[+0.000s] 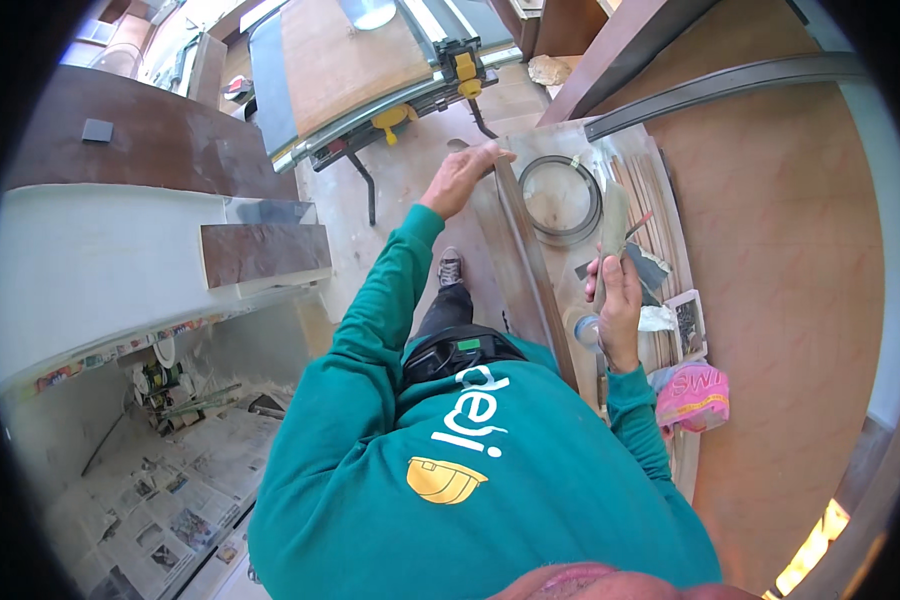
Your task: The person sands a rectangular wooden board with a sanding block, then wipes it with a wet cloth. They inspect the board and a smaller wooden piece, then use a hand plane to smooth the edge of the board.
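My left hand (464, 181) reaches ahead and grips the far end of a long wooden board (533, 262). The board's narrow brown edge faces up, and its near end runs back beside my right hip. To the right of it, my right hand (618, 305) is closed round a long greyish-tan block (615, 218), whose exact kind I cannot make out. The block is held above the bench, apart from the board. A coil of dark edging strip (562, 198) lies on the bench just beyond, between the board and the block.
Thin wood strips (642, 180), a pink bag (692, 397) and a small white-framed item (686, 322) lie at the right. A table saw (355, 70) stands ahead. A brown panel (265, 253) is at the left, with newspaper (185, 525) below. A large wooden sheet (770, 260) fills the right.
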Motion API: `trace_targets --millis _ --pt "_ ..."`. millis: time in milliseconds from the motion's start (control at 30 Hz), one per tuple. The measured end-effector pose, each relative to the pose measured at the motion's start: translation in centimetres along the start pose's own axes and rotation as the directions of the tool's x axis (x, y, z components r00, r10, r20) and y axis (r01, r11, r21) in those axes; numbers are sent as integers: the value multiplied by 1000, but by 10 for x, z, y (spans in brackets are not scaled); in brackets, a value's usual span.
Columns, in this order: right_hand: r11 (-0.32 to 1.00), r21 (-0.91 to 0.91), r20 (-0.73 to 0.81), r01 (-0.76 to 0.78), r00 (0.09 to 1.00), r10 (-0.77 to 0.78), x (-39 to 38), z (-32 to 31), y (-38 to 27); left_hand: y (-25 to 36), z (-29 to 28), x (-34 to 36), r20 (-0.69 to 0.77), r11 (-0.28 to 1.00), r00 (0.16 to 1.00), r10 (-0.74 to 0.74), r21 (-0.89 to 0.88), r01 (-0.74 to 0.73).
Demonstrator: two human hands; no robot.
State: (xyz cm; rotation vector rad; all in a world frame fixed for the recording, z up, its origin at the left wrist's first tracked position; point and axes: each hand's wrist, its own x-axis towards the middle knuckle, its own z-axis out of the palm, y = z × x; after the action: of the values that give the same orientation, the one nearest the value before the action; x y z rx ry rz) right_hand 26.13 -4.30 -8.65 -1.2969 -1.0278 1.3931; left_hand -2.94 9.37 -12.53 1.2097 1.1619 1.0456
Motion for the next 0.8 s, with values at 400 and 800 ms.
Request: trace_targets --millis 400,800 --pt "998 -61 -75 12 997 -17 -18 5 16 -28 4 13 -21 997 998 63 -49 -64" --pt "992 -107 -137 69 987 -84 -36 24 23 -18 -9 33 94 708 954 285 650 -276"
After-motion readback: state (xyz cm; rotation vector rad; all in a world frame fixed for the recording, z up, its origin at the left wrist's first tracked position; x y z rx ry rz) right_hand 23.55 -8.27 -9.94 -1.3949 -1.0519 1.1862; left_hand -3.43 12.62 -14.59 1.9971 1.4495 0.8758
